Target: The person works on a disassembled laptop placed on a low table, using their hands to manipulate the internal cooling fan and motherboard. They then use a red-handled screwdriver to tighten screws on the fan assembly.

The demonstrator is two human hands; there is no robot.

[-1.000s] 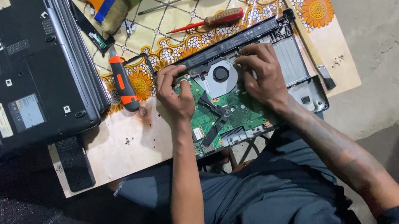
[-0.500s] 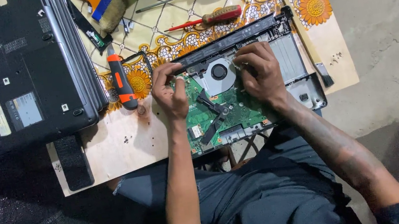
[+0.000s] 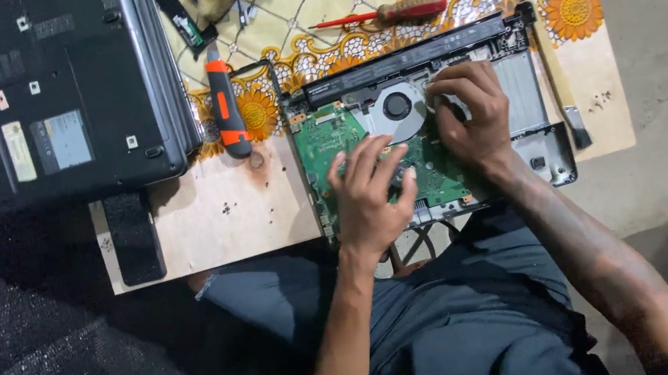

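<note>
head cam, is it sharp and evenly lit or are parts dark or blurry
Head view: sharp and bright over the green circuit board and both hands, left hand, right hand; the closed black laptop and the floor at left fall into deep shadow; no glare, no evident motion blur.

left hand [image 3: 372, 195]: flat, fingers spread, palm down | right hand [image 3: 473, 114]: fingers curled, fingertips pressing down
</note>
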